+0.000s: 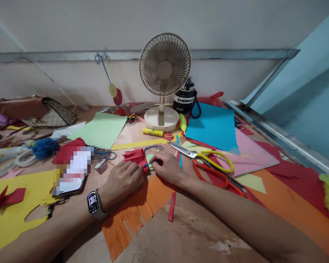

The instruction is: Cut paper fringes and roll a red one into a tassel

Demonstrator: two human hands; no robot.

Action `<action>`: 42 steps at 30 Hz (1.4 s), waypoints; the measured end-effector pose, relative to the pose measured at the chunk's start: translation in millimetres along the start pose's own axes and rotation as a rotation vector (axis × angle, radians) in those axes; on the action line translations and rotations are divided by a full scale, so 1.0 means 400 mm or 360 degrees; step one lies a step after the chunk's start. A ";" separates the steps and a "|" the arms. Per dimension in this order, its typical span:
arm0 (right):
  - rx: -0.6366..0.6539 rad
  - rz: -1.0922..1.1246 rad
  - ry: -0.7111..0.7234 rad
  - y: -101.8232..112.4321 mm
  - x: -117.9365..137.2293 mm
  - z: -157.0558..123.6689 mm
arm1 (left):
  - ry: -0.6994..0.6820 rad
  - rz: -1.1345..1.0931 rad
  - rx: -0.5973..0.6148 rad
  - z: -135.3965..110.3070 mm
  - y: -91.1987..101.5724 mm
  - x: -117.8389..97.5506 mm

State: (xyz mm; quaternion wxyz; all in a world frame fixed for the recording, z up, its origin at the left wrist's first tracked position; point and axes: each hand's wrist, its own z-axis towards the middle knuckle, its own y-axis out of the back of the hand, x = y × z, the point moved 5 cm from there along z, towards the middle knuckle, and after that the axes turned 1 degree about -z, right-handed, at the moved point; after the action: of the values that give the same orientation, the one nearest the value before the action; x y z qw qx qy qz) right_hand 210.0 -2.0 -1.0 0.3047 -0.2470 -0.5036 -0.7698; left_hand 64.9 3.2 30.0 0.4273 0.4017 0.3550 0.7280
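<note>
My left hand (127,179), with a watch on its wrist, has its fingers curled over a red fringed paper tassel (135,156) on the table. Strips of the tassel spread out beyond the knuckles. Close beside it, my right hand (167,168) pinches blue yarn (157,147) at the tassel's end; a loop of that yarn lies just above the fingers. The fingertips partly hide where yarn and paper meet. Under both hands lies an orange fringed paper (134,215). A narrow red paper strip (172,206) is below my right wrist.
Scissors (208,157) with yellow and red handles lie by my right forearm. A phone (74,171) and blue yarn ball (46,147) are at left. Behind stand a fan (161,118), glue stick (152,132) and black bottle (183,100). Blue paper (212,126) lies at right.
</note>
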 end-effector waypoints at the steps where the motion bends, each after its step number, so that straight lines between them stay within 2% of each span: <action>1: -0.0013 0.0004 -0.0017 0.001 -0.002 0.000 | 0.0002 0.0008 -0.0003 0.000 0.001 0.000; 22: -0.0202 0.0181 -0.0253 0.021 -0.028 0.013 | 0.0042 0.0049 0.0029 -0.001 0.002 0.005; 36: -0.0236 0.0294 -0.0270 0.032 -0.030 0.018 | 0.0050 0.0029 0.0073 0.000 0.001 0.006; 42: -0.0215 0.0294 -0.0240 0.030 -0.028 0.017 | 0.0129 -0.0022 0.0055 -0.004 -0.011 0.016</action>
State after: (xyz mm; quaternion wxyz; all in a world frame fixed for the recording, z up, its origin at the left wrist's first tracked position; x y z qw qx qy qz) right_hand 226.8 2.9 1.4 0.3182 -0.3694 -0.4473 -0.7498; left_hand 62.8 10.4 27.5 0.4105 0.3767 0.3873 0.7346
